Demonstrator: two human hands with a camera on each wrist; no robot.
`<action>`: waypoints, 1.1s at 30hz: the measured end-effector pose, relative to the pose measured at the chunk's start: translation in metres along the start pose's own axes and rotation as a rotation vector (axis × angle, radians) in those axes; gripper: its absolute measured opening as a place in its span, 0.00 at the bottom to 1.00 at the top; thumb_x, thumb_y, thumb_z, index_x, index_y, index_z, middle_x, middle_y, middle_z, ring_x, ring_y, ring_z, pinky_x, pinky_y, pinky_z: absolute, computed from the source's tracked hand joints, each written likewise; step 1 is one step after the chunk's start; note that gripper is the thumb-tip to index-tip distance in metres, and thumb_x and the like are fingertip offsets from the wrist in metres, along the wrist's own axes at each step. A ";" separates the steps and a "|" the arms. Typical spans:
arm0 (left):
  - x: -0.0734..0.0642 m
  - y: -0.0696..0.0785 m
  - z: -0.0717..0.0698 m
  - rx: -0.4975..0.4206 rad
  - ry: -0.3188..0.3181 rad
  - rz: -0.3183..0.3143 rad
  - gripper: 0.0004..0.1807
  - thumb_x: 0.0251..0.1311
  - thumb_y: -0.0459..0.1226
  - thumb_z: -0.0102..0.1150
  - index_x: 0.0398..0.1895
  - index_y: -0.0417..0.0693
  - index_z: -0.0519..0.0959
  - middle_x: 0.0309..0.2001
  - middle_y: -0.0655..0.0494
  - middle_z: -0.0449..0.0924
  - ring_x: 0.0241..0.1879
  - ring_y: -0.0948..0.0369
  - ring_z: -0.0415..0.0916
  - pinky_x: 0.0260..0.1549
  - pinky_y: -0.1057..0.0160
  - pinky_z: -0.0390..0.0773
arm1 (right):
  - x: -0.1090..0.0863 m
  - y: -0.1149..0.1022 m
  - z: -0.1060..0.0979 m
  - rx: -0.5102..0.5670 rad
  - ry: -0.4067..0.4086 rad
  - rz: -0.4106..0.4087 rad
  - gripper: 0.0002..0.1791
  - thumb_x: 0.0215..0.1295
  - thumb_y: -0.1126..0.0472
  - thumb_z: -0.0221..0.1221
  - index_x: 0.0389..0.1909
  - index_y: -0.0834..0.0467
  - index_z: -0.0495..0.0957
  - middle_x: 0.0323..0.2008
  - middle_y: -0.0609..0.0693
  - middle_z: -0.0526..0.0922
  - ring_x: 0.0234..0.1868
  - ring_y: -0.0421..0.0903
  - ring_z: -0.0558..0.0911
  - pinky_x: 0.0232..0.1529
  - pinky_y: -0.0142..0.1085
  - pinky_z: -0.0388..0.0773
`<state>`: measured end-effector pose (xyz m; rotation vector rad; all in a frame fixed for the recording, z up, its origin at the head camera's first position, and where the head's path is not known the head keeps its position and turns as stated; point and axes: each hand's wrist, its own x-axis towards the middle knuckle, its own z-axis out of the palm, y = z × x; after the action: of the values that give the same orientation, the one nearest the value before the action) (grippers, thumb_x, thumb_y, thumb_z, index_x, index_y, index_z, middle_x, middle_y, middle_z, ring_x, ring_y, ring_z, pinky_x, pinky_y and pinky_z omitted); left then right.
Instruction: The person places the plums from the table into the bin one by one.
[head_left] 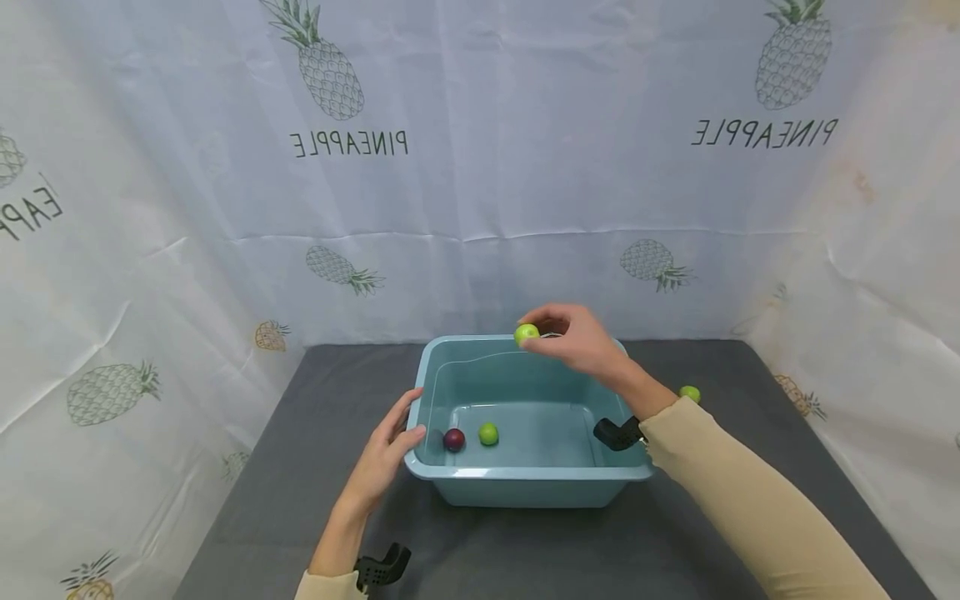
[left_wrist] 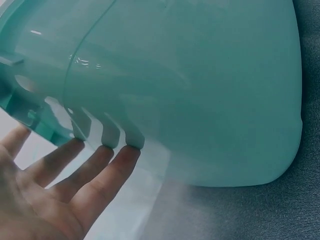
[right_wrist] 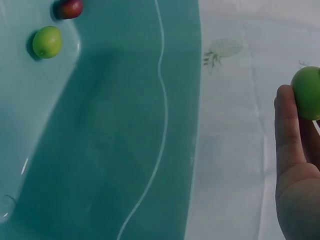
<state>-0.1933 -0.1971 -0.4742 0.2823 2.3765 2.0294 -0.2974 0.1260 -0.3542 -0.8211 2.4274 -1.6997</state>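
Note:
My right hand (head_left: 577, 340) pinches a small round green fruit (head_left: 527, 333) between thumb and fingers, raised over the far rim of a blue-green plastic basin (head_left: 536, 473). In the right wrist view, the same green fruit (right_wrist: 307, 92) shows at the right edge, against the fingers. Fairly straight fingers of my left hand (head_left: 378, 458) touch the basin's left side; the left wrist view shows fingertips (left_wrist: 131, 152) against the outer wall. A dark red round fruit (head_left: 453, 440) and another green fruit (head_left: 488, 433) lie on the basin floor, toward its left end.
One more green fruit (head_left: 690, 393) lies on the dark grey table (head_left: 300, 500) right of the basin, partly behind my right forearm. White cloth with pineapple prints (head_left: 517, 192) hangs at the back and both sides. Black wrist cameras (head_left: 618, 434) sit on both wrists.

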 end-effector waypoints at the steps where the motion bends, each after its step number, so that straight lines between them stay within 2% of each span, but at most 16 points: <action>1: 0.000 0.000 0.000 0.001 0.000 -0.001 0.30 0.74 0.41 0.53 0.78 0.60 0.60 0.78 0.46 0.54 0.71 0.41 0.61 0.61 0.34 0.66 | 0.001 0.002 0.002 -0.001 -0.004 0.003 0.17 0.64 0.61 0.68 0.53 0.59 0.83 0.49 0.54 0.83 0.51 0.52 0.82 0.48 0.47 0.78; 8: 0.000 0.002 0.000 0.009 0.005 0.006 0.31 0.74 0.43 0.53 0.77 0.61 0.61 0.78 0.47 0.56 0.70 0.42 0.63 0.62 0.35 0.66 | 0.009 0.014 0.013 -0.013 -0.036 -0.002 0.17 0.64 0.61 0.68 0.53 0.61 0.83 0.49 0.55 0.84 0.48 0.52 0.82 0.46 0.45 0.77; 20: 0.000 0.000 0.000 0.010 0.001 0.009 0.30 0.74 0.43 0.54 0.77 0.61 0.61 0.77 0.47 0.56 0.69 0.42 0.65 0.60 0.37 0.68 | 0.021 0.035 0.031 -0.047 -0.141 0.054 0.18 0.63 0.60 0.69 0.52 0.61 0.83 0.46 0.54 0.83 0.47 0.50 0.81 0.45 0.43 0.78; 29: -0.001 0.002 0.001 0.001 0.002 0.000 0.30 0.74 0.42 0.54 0.77 0.60 0.61 0.77 0.47 0.57 0.69 0.42 0.65 0.59 0.39 0.70 | 0.022 0.046 0.043 -0.042 -0.238 0.067 0.18 0.64 0.61 0.68 0.54 0.62 0.83 0.47 0.52 0.83 0.47 0.49 0.82 0.48 0.43 0.79; 33: -0.001 0.001 0.000 0.003 0.006 -0.006 0.30 0.74 0.42 0.53 0.77 0.61 0.61 0.77 0.47 0.56 0.70 0.42 0.64 0.60 0.37 0.69 | 0.022 0.048 0.049 -0.032 -0.279 0.086 0.19 0.65 0.61 0.68 0.55 0.63 0.82 0.48 0.53 0.83 0.48 0.49 0.83 0.49 0.43 0.79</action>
<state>-0.1924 -0.1968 -0.4730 0.2694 2.3817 2.0273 -0.3175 0.0860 -0.4101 -0.8779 2.2720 -1.4131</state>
